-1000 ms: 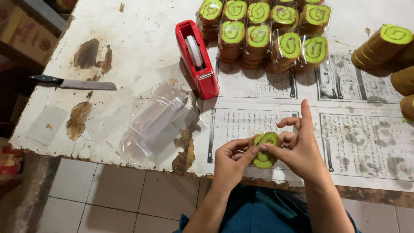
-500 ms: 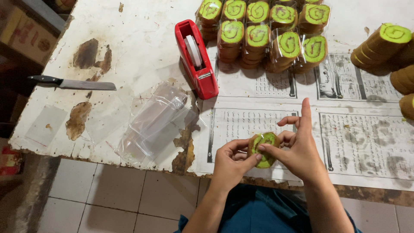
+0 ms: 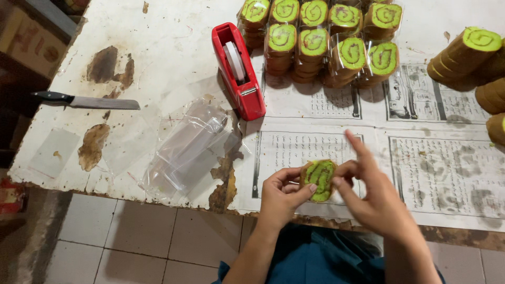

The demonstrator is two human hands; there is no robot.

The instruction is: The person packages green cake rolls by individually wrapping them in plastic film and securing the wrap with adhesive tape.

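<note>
Worn white desk [image 3: 158, 63]: I see both hands, left [image 3: 281, 197] and right [image 3: 376, 202], pinching one green swirl cake slice [image 3: 319, 180]; bagging looks next, sleeves [image 3: 184, 150] lie leftward.

At the top middle sit clear plastic packs of green swirl cake slices [image 3: 326, 39], stacked in rows. Empty clear plastic bags [image 3: 184, 150] lie left of the middle. A brown cardboard box [image 3: 26, 44] shows at the upper left edge.

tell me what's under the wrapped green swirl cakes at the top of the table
The wrapped cakes stand on newspaper sheets spread over the white table. The paper directly beneath them is covered.
</note>
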